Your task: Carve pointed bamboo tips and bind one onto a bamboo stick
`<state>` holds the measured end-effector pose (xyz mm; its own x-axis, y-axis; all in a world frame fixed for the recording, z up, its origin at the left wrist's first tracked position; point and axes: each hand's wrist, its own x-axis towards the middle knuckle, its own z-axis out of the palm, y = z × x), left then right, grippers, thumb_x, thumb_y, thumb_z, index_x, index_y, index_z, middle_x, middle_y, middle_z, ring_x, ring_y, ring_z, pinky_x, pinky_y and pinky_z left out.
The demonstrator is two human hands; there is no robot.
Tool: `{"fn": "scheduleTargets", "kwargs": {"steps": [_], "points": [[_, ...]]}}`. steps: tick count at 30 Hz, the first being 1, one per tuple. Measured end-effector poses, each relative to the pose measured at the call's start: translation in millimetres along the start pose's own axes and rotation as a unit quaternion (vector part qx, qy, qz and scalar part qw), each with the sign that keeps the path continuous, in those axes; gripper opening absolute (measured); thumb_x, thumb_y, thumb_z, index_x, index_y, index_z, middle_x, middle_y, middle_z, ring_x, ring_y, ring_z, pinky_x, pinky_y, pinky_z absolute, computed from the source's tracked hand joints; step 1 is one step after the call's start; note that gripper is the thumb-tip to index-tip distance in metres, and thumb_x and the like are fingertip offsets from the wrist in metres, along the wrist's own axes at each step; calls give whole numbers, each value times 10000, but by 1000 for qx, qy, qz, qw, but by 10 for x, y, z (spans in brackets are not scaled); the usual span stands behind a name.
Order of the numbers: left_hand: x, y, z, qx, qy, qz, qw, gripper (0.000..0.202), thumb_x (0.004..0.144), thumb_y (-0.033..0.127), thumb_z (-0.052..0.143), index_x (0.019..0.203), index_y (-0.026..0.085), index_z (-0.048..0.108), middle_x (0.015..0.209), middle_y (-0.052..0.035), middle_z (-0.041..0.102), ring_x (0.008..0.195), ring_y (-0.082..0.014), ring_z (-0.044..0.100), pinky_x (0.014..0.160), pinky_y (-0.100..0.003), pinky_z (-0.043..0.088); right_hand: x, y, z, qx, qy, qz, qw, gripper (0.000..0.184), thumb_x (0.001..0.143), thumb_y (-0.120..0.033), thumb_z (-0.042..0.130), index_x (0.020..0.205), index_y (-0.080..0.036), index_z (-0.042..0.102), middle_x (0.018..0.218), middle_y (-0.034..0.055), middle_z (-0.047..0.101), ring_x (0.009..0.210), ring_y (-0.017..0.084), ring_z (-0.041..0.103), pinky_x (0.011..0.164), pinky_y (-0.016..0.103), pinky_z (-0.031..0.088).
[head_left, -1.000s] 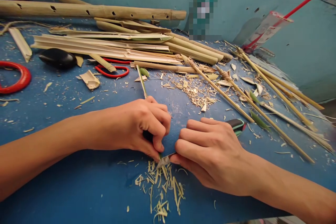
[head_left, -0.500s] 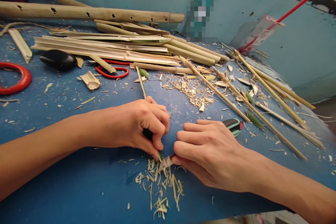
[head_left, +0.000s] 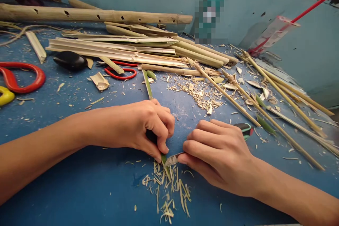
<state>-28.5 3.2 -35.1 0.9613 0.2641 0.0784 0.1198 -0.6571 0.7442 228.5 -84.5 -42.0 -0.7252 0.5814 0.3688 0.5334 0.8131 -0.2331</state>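
My left hand [head_left: 155,123] is closed on a thin green bamboo strip [head_left: 147,84], whose far end sticks out above the knuckles and whose near end shows below the thumb. Something black shows under the left palm, mostly hidden. In my right hand [head_left: 219,148] is a craft knife; its black and pale-green handle with a red spot [head_left: 247,130] emerges behind the hand. The grey knife blade [head_left: 172,160] lies across the strip just below my left thumb, touching it as far as I can see. Thin bamboo shavings [head_left: 169,194] lie beneath the blade.
Split bamboo pieces [head_left: 113,49] and a long bamboo pole [head_left: 106,16] lie toward the wall. Red-handled scissors [head_left: 25,77] and a black rounded object [head_left: 70,60] are at left. Tied sticks [head_left: 249,102] lie right, near a cup with a red straw [head_left: 275,35]. More shavings [head_left: 201,93] form a pile.
The view has shifted slightly left. My right hand has drawn the blade a little up and away from the strip's end, so more of the strip's near end shows. Both grips stay the same.
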Motion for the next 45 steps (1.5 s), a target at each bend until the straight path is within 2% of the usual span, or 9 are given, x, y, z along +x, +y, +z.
{"fn": "scheduleTargets", "kwargs": {"steps": [5,13,19,24,34,40,43,45], "points": [[6,-18,-4,0,2,10,1000,172,833,147,947,824,273,830,921,49,795,870,-143,706,914,-315,401,11,-7,-10,-12,0,-20,1000,306,1104,-310,627,826,-192,672,728,-19,597,697,167,399,643,370,235],[20,-8,-14,-7,-22,3,1000,142,896,216,905,806,264,807,932,40,805,894,-148,720,945,-331,406,36,-11,-47,11,-45,-17,999,351,1140,-316,555,802,-224,524,722,-48,515,689,164,366,626,357,214],[93,-22,1,-17,-11,14,1000,152,884,221,919,798,235,794,899,69,789,870,-112,715,979,-311,359,-3,0,-95,12,-73,-19,997,359,1153,-318,515,807,-224,505,717,-51,495,687,163,363,625,350,214],[131,2,2,-19,-11,-8,1000,149,880,201,919,793,214,798,898,71,775,866,-84,706,972,-281,346,-17,38,-127,26,-100,-13,995,350,1146,-307,517,807,-226,489,727,-52,506,685,165,359,632,352,218],[163,-4,9,-25,-6,13,1000,136,868,202,927,806,202,807,866,56,773,851,-84,717,941,-260,365,30,79,-171,64,-144,0,988,373,1146,-314,522,787,-225,473,749,-51,546,685,157,380,627,355,228],[163,-6,11,-15,-7,6,1000,149,864,193,933,810,219,797,867,63,775,864,-91,725,978,-263,348,27,66,-218,75,-175,-8,982,362,1139,-322,546,796,-231,476,763,-58,544,702,159,389,651,362,250],[150,-15,18,-9,-6,6,1000,153,860,200,938,811,213,793,865,60,767,860,-85,720,982,-250,352,-14,48,-219,54,-172,-14,984,360,1142,-349,546,806,-233,486,764,-58,545,722,162,404,653,369,244],[133,-19,27,-1,0,6,1000,146,861,215,939,823,218,799,872,60,760,858,-84,713,999,-246,348,-46,41,-202,40,-147,-11,988,371,1146,-358,528,801,-229,486,761,-53,541,718,163,397,646,367,240]]}}
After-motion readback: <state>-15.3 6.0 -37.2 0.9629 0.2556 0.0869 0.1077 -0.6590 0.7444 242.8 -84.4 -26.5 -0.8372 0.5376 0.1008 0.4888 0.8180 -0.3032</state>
